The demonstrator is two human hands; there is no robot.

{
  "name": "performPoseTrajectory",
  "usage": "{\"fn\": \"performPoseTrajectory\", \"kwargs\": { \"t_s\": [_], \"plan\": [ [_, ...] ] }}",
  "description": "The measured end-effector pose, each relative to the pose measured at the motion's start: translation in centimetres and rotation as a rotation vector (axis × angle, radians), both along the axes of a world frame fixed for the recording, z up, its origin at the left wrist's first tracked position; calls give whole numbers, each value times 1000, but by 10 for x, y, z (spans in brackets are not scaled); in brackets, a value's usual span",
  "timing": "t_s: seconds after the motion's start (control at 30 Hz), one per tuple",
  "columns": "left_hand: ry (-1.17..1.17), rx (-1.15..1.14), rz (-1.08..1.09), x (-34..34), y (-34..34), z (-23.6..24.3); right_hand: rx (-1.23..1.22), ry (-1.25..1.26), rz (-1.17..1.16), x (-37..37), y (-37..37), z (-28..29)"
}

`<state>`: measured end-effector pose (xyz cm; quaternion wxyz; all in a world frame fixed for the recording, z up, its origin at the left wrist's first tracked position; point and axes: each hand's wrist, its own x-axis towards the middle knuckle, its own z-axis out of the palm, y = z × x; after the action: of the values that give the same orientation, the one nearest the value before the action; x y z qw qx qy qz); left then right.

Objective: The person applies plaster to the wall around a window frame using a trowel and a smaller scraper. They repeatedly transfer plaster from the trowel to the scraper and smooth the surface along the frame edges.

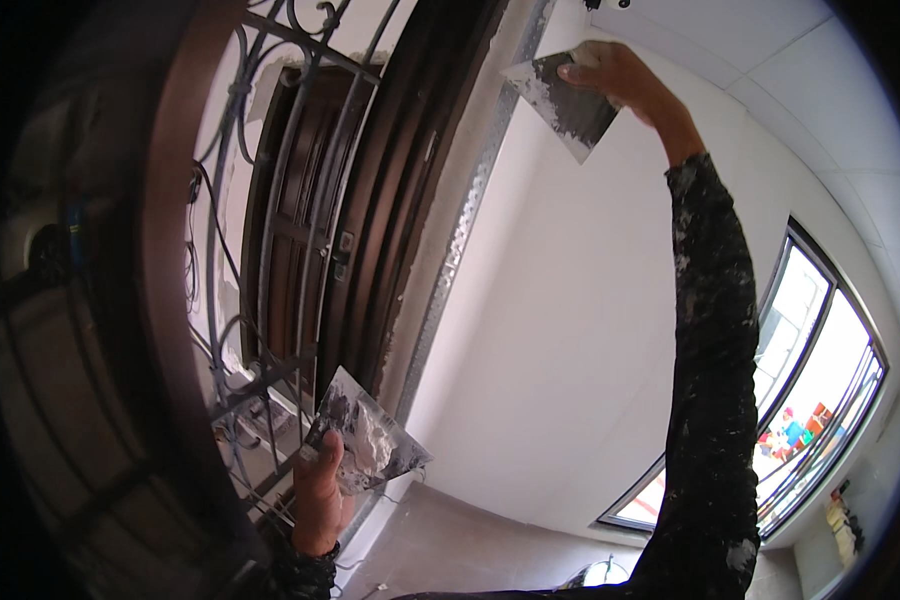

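Note:
My right hand is raised high, its fingers closed on a wide putty knife. That blade has white compound smeared along its edge, and one corner meets the wall edge beside a perforated metal corner bead. Whether the blade presses on the wall I cannot tell. Low on the left, my left hand grips a second wide putty knife, thumb on top. A lump of whitish putty lies on its blade. Both my dark sleeves are spattered white.
Left of the bead stands a dark wooden door frame, with a scrolled iron grille beside it. A smooth white wall spans the middle. At right is a sliding window. Cables hang by the grille, above a grey floor.

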<state>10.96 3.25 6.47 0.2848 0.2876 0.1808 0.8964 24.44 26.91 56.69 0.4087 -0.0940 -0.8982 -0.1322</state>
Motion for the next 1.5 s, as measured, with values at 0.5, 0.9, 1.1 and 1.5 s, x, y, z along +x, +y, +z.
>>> {"fn": "performPoseTrajectory", "kwargs": {
  "t_s": [0.5, 0.9, 1.1, 1.5],
  "plan": [
    [-54, -108, -158, -36, 49, -80, 112, -50, -230, -108, -35, 2],
    [-15, -109, -320, -63, 61, -87, 391, -57, -524, -125, -43, 37],
    [-21, -112, -374, -70, 50, -75, 374, -70, -541, -122, -65, 67],
    [-41, -101, -359, -75, 49, -73, 388, 167, -319, -94, -45, 147]
  ]
}}
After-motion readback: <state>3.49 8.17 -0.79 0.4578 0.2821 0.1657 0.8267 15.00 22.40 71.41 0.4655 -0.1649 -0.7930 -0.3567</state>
